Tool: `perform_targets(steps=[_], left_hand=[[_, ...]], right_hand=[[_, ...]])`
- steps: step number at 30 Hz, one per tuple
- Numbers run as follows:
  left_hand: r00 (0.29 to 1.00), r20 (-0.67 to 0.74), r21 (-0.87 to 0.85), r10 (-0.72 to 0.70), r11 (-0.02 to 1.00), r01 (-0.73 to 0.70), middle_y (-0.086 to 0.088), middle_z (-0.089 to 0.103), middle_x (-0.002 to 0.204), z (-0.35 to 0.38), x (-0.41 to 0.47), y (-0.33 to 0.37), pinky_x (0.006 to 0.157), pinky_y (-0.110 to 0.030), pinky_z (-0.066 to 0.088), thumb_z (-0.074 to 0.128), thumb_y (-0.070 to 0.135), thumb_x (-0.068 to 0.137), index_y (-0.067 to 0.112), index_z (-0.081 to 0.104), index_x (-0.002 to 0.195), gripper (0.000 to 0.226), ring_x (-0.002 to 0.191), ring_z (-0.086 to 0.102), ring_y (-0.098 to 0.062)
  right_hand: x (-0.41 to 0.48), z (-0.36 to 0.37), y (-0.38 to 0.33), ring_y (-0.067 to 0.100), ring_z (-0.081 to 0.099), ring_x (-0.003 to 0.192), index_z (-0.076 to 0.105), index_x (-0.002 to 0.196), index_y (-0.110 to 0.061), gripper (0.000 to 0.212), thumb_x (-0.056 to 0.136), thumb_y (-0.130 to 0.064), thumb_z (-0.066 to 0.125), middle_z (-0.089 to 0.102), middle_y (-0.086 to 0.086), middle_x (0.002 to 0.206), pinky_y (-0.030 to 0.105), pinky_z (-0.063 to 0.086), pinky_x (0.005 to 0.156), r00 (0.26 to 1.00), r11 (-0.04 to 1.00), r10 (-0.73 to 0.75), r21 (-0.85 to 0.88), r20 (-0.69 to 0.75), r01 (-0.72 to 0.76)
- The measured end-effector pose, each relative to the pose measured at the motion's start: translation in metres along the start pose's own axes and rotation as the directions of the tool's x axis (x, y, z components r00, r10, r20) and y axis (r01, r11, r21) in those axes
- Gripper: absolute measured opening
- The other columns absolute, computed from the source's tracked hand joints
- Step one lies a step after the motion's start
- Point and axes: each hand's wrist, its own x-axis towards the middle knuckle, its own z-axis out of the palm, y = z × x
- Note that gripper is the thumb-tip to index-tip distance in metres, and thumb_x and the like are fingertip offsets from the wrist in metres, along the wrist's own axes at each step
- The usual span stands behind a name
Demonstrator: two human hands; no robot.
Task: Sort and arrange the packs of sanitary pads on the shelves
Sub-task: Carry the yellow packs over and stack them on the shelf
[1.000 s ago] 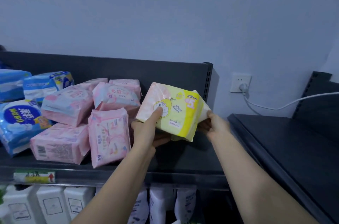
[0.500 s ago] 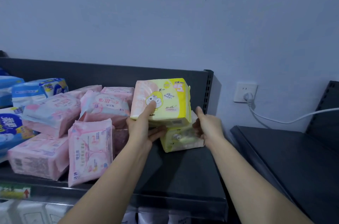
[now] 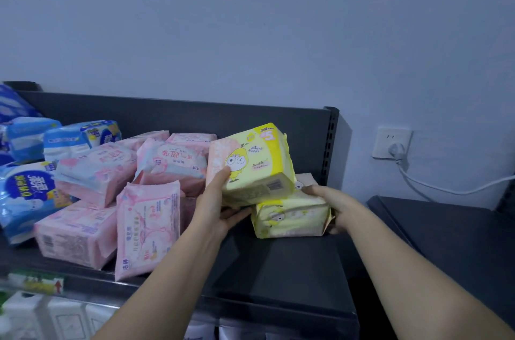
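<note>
Two yellow packs of pads sit stacked on the dark shelf [image 3: 292, 278], near its right end. My left hand [image 3: 216, 200] grips the upper yellow pack [image 3: 256, 164], thumb on its front, and the pack tilts to the right. The lower yellow pack [image 3: 289, 214] lies flat on the shelf with my right hand [image 3: 333, 204] closed on its right end. To the left stand several pink packs [image 3: 147, 228], some upright, some piled. Blue packs [image 3: 28, 192] fill the far left.
The shelf's back panel [image 3: 223, 119] ends at a slotted upright [image 3: 330, 139]. A second dark shelf [image 3: 446, 242] lies to the right. A wall socket [image 3: 391, 144] with a white cable is plugged in above it. White packs [image 3: 41, 317] stand on the shelf below.
Both yellow packs went from held in the air to the shelf: the lower one now rests flat, and the upper one sits on top of it, tilted.
</note>
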Motion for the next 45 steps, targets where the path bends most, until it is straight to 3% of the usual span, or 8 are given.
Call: perform_targets(steps=[6,11,17,23,27,32,36,45], left_hand=[[0.997,0.019,-0.061,0.074,0.995,-0.073,-0.007,0.065,0.112,0.009,-0.003,-0.002,0.077,-0.047,0.059,0.069,0.037,0.085,0.019,0.055,0.123,0.045,0.101,0.064,-0.03],[0.979,0.01,-0.048,0.203,0.978,-0.202,-0.005,0.068,0.117,0.013,-0.002,0.001,0.064,-0.037,0.059,0.075,0.041,0.076,0.02,0.055,0.125,0.057,0.104,0.067,-0.026],[0.974,0.004,0.021,0.226,0.974,-0.226,-0.008,0.068,0.114,0.001,-0.003,-0.008,0.072,-0.048,0.06,0.073,0.031,0.076,0.016,0.056,0.123,0.052,0.101,0.068,-0.026],[0.991,0.024,0.112,0.132,0.985,-0.133,-0.017,0.07,0.106,-0.013,-0.006,-0.017,0.063,-0.043,0.059,0.064,0.012,0.078,0.008,0.056,0.122,0.045,0.078,0.067,-0.028],[0.997,0.031,0.195,0.065,0.978,-0.07,-0.019,0.073,0.099,-0.021,-0.006,-0.02,0.082,-0.061,0.054,0.067,0.012,0.061,-0.001,0.06,0.117,0.058,0.088,0.069,-0.04],[0.988,0.051,0.373,0.145,0.915,-0.154,-0.013,0.074,0.095,-0.028,-0.011,-0.017,0.068,-0.032,0.053,0.063,0.008,0.062,0.004,0.065,0.107,0.045,0.088,0.07,-0.031],[0.97,0.151,0.51,0.19,0.826,-0.241,-0.004,0.075,0.094,-0.031,-0.015,-0.015,0.073,-0.034,0.058,0.067,0.013,0.049,0.012,0.064,0.108,0.06,0.087,0.072,-0.022],[0.96,0.234,0.596,0.154,0.758,-0.267,-0.004,0.069,0.106,-0.043,-0.01,-0.021,0.071,-0.03,0.058,0.092,0.009,0.045,0.015,0.046,0.117,0.085,0.093,0.069,-0.017]], right_hand=[[-0.01,-0.005,-0.001,0.027,0.065,0.079,0.062,0.105,-0.01,0.032,0.076,-0.011,0.075,0.069,0.011,0.092,0.038,0.055,0.068,0.99,0.983,-0.077,0.174,0.116,0.056],[-0.014,-0.005,-0.005,0.028,0.068,0.094,0.06,0.122,-0.016,0.06,0.067,-0.003,0.079,0.07,0.009,0.109,0.036,0.056,0.072,0.909,0.872,-0.417,0.284,0.007,0.398],[-0.024,-0.012,-0.028,0.019,0.063,0.1,0.058,0.124,-0.02,0.063,0.068,-0.006,0.083,0.064,-0.001,0.114,0.03,0.051,0.072,0.778,0.78,-0.613,0.052,-0.138,0.623],[-0.02,-0.01,-0.012,0.015,0.063,0.088,0.059,0.116,-0.016,0.047,0.073,-0.001,0.072,0.066,0.001,0.106,0.026,0.047,0.065,0.766,0.774,-0.59,0.094,-0.254,0.627],[-0.021,-0.008,-0.017,0.009,0.057,0.083,0.055,0.114,-0.013,0.049,0.067,-0.008,0.069,0.06,-0.003,0.101,0.025,0.044,0.064,0.787,0.786,-0.568,0.126,-0.239,0.606],[-0.02,-0.005,-0.025,0.012,0.054,0.084,0.056,0.112,-0.012,0.054,0.057,-0.016,0.058,0.058,-0.003,0.101,0.028,0.043,0.068,0.809,0.805,-0.557,0.114,-0.189,0.582],[-0.018,-0.004,-0.027,0.016,0.055,0.087,0.056,0.11,-0.016,0.058,0.052,-0.018,0.056,0.059,-0.001,0.104,0.029,0.042,0.068,0.822,0.821,-0.554,0.082,-0.13,0.565],[-0.025,0.016,-0.027,0.015,0.059,0.101,0.05,0.13,-0.026,0.076,0.064,-0.014,0.088,0.059,-0.002,0.114,0.024,0.05,0.071,0.815,0.802,-0.564,-0.15,0.131,0.579]])
